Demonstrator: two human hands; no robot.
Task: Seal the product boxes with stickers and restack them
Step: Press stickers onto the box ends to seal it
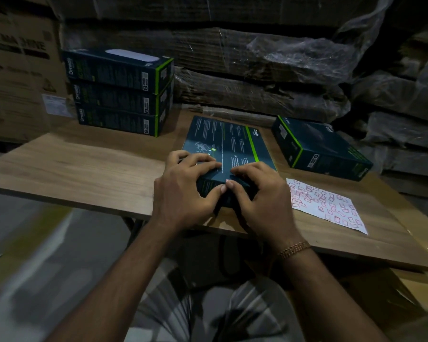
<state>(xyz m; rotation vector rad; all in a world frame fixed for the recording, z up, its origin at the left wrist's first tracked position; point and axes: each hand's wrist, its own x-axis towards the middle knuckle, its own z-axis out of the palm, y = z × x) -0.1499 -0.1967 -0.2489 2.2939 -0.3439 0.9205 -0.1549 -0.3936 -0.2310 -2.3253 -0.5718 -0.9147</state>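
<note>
Thumb tips: the two thumbs meet on the near edge of the box, right at a small pale red-edged sticker (228, 181); they look to be pressing it down over the flap seam.
Left hand (183, 191): fingers curled over the near left corner of the box in hand (229, 146), fingertips on its top face, thumb on its near end; it holds the box steady.
Right hand (265, 196): fingers bent over the near right part of the same box, tips on the top face; it grips and presses too. A bracelet (294, 249) sits at its wrist.
Box in hand: lies flat on the wooden table (84, 166), its printed face up, stretching away from the fingers.
Sticker sheet (324, 203): just right of the right hand, flat on the table, many red-outlined stickers on it.
Single box (319, 149): beyond the sheet, right of and past the fingers, lying flat and apart from the box in hand.
Stack (120, 95): three boxes piled well to the left and beyond the fingers.
Step in hand: sealing, judged from the thumbs on the sticker.
Next move: probably a firm rub across the fold, then a lift by both ends to a pile; which pile holds sealed boxes I cannot tell.
</note>
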